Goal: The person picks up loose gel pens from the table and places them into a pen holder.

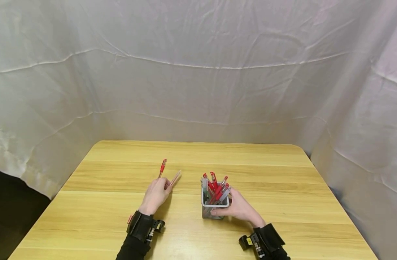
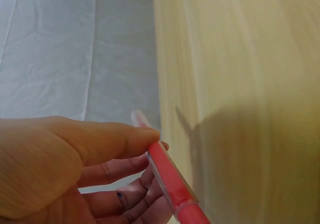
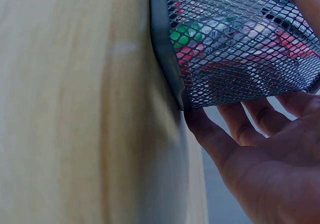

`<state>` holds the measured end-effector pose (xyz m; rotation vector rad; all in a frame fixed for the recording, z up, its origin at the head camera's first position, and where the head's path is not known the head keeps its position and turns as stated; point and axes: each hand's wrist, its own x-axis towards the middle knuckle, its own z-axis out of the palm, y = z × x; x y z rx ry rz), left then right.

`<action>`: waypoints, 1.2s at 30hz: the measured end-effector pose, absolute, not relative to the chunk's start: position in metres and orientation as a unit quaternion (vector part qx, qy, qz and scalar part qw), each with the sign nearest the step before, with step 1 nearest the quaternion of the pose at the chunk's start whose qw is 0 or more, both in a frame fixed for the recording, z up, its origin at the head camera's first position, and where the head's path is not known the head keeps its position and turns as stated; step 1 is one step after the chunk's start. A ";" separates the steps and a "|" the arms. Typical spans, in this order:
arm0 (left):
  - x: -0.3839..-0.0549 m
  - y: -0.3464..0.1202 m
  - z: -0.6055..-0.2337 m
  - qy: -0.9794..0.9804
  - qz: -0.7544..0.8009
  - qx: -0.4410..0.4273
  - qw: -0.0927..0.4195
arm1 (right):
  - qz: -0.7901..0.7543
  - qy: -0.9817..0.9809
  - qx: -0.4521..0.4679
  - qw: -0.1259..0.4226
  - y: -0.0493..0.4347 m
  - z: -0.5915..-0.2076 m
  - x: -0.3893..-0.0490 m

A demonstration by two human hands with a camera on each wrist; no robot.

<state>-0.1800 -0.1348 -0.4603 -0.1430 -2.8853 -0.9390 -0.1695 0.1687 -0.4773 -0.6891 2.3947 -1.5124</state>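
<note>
In the head view my left hand point(image 1: 155, 195) is raised over the left middle of the table. Its thumb and fingertips pinch a pen with a red part point(image 2: 172, 179), seen close in the left wrist view. A pen with a red cap point(image 1: 163, 165) sticks up beyond the knuckles; how it is held is hidden. My right hand point(image 1: 240, 207) grips a square mesh pen holder point(image 1: 206, 212) from the right, thumb at the front. Several red-capped pens point(image 1: 218, 189) stand in the upright holder. Through its mesh point(image 3: 235, 49) some green and red parts show.
The wooden table point(image 1: 270, 173) reaches back to a pale hanging curtain point(image 1: 198, 90), which also encloses the sides. A dark area point(image 1: 13, 209) lies beyond the table's left edge. Each wrist wears a black strap with a small camera.
</note>
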 end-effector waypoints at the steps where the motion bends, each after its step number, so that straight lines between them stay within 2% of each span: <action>1: -0.180 -0.135 -0.460 -0.948 -0.311 -0.047 0.050 | -0.519 0.814 -0.235 0.114 0.169 -0.477 -0.169; 23: -0.173 -0.127 -0.425 -0.911 -0.402 -0.071 0.054 | -0.514 0.816 -0.243 0.103 0.168 -0.479 -0.170; 36: -0.165 -0.118 -0.406 -0.902 -0.406 -0.098 0.111 | -0.509 0.818 -0.245 0.104 0.169 -0.478 -0.170</action>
